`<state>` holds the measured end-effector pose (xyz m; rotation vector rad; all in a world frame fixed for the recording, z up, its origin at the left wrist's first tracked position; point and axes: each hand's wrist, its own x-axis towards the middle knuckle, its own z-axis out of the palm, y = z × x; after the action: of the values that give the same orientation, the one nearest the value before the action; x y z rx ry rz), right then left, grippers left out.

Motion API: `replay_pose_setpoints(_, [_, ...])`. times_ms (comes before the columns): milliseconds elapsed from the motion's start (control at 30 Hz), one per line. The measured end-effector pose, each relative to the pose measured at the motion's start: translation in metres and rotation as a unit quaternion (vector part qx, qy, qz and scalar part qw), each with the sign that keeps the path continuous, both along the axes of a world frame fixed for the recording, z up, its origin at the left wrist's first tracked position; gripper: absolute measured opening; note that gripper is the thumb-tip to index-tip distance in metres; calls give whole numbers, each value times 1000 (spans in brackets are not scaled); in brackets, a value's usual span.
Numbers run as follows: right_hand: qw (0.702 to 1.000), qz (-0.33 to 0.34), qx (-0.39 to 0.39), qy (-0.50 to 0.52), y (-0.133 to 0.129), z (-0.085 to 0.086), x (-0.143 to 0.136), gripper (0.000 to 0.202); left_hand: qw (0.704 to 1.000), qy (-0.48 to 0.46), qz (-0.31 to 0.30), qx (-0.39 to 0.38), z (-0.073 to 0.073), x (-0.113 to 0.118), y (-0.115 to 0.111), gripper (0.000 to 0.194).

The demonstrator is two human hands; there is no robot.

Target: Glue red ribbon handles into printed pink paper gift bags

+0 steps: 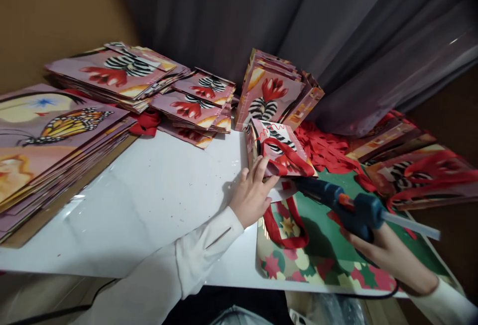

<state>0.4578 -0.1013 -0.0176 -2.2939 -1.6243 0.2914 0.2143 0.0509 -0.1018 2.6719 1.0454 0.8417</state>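
Note:
My left hand (252, 195) touches the near edge of a small pink paper bag (298, 141) with a zebra-striped print, its fingers spread. A red ribbon handle (291, 158) lies over that bag's face. In my right hand (384, 250) is a blue glue gun (351, 205), its nozzle pointing left at the bag's near edge and a pale glue stick jutting from its back. Under both lies a green bag (324, 225) with a star and leaf pattern and a red ribbon handle (286, 240).
Flat printed bags (112, 73) are stacked at the back left, larger butterfly prints (56, 136) at far left. Upright bags (276, 86) stand behind the small one. Red ribbons (324, 148) are heaped right of it; handled bags (421, 175) lie far right. A cable (369, 296) hangs at the front edge.

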Motion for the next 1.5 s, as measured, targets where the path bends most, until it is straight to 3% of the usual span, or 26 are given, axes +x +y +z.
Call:
replay_pose_setpoints(167, [987, -94, -42, 121, -17, -10, 5, 35, 1000, 0, 5, 4, 1, 0, 0, 51])
replay_pose_setpoints(267, [981, -103, -64, 151, -16, -13, 6, 38, 1000, 4, 6, 4, 1, -1, 0, 49])
replay_pose_setpoints(533, [970, 31, -44, 236, 20, -22, -4, 31, 1000, 17, 16, 1, 3, -5, 0, 46])
replay_pose_setpoints(800, [909, 178, -50, 374, 53, -47, 2, 34, 998, 49, 23, 45, 2, -11, 3, 40])
replay_pose_setpoints(967, [895, 215, -56, 387, 67, -54, 1, 20, 997, 55, 31, 50, 5, -13, 5, 38])
replay_pose_setpoints(1500, [894, 256, -58, 364, 84, -66, 2, 21, 994, 71, 29, 79, 5, -15, 7, 42])
